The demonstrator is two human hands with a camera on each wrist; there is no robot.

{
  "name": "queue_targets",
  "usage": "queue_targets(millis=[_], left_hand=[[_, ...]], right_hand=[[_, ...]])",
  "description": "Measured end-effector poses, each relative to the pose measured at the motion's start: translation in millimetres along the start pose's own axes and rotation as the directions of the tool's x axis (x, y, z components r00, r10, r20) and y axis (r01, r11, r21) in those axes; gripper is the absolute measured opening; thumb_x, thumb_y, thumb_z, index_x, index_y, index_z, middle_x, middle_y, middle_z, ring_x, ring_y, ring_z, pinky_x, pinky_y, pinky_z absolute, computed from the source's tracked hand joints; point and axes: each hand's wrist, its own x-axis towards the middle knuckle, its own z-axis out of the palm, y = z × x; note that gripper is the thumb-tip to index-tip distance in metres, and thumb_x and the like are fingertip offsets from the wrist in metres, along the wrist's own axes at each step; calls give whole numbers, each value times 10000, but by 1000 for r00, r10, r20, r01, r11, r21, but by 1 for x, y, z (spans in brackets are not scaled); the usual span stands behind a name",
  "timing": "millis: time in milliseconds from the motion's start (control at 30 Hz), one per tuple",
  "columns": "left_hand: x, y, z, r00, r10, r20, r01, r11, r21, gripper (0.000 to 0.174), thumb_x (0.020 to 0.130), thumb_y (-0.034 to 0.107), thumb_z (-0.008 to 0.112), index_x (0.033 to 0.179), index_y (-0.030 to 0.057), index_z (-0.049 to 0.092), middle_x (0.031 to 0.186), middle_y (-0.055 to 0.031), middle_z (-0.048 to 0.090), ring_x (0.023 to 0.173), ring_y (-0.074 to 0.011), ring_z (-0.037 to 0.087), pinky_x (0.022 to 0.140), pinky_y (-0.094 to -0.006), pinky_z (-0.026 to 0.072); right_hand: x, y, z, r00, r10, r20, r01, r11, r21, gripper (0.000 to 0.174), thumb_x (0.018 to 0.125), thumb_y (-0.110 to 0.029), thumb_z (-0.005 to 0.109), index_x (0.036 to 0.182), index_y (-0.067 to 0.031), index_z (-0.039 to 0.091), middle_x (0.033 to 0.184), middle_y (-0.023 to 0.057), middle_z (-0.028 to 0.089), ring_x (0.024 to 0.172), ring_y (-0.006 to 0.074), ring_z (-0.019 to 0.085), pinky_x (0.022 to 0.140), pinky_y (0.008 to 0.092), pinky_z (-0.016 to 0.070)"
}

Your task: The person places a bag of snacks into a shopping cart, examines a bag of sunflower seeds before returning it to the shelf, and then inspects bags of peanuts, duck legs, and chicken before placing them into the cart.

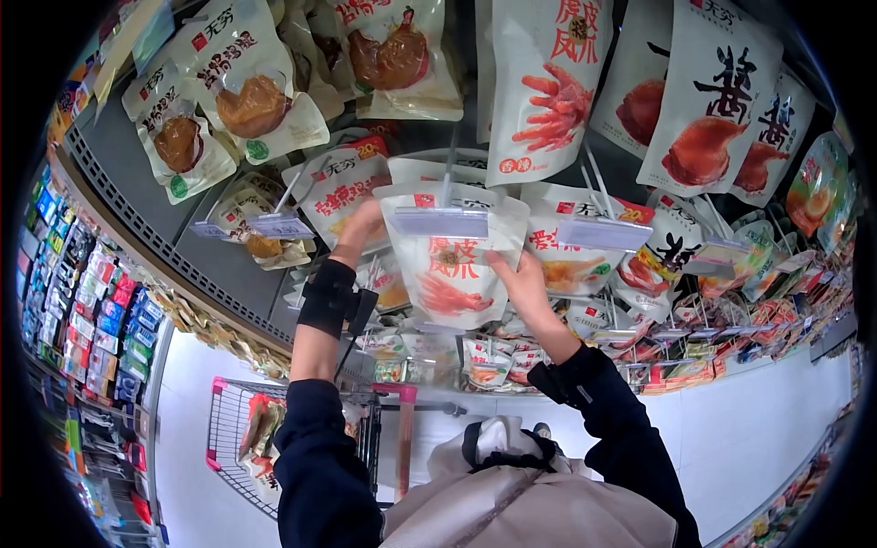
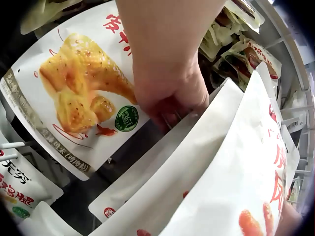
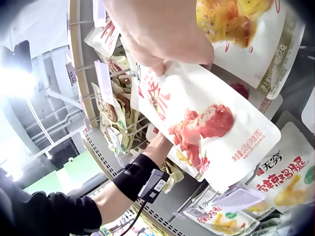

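A white snack bag printed with red chicken feet hangs in front of my chest at the shelf, in the middle of the head view. My right hand pinches its right edge; in the right wrist view the thumb lies on the front of the bag, fingers behind. Reaching in at the bag's left is my left hand. In the left wrist view this hand is by a metal hook, behind several white bags; its fingertips are hidden, so I cannot tell what they grip. Beside it hangs a chicken-leg bag.
Price-tag holders on metal hooks jut out around both hands. More hanging bags crowd above and to the right. A shopping cart with bags in it stands behind at lower left. A grey shelf edge runs along the left.
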Motion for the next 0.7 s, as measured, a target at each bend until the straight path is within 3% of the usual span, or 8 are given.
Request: queue_targets(millis=[167, 367, 467, 700], left_hand=[[10, -6, 5, 999, -15, 48, 15, 1000, -6, 221, 803, 137, 526, 969, 1, 578, 897, -49, 603, 793, -115, 551, 708, -253, 433], [13, -7, 4, 997, -20, 69, 21, 1000, -18, 249, 822, 168, 501, 994, 1, 568, 924, -56, 596, 821, -122, 545, 735, -256, 426], [15, -7, 4, 996, -22, 82, 24, 999, -23, 264, 831, 183, 488, 1007, 1, 563, 938, -59, 593, 836, -125, 543, 748, -258, 423], [13, -9, 5, 993, -44, 114, 49, 998, -41, 299, 854, 219, 459, 1036, 1, 551, 970, -67, 585, 869, -133, 537, 778, -262, 415]], right_hand=[[1, -2, -6, 999, 12, 35, -10, 999, -44, 296, 832, -201, 591, 1034, 12, 557, 947, 26, 605, 828, 70, 527, 726, 230, 421], [1, 0, -5, 998, 60, 23, -61, 997, 47, 270, 834, -181, 588, 1024, 8, 562, 940, 20, 607, 822, 67, 529, 733, 232, 421], [2, 2, -3, 999, 22, -40, -21, 999, 34, 253, 803, -183, 612, 958, 16, 596, 866, 27, 624, 764, 58, 522, 685, 233, 428], [1, -4, -4, 999, 35, -25, -35, 999, 17, 243, 811, -176, 604, 963, 14, 593, 870, 25, 624, 768, 59, 523, 688, 231, 429]])
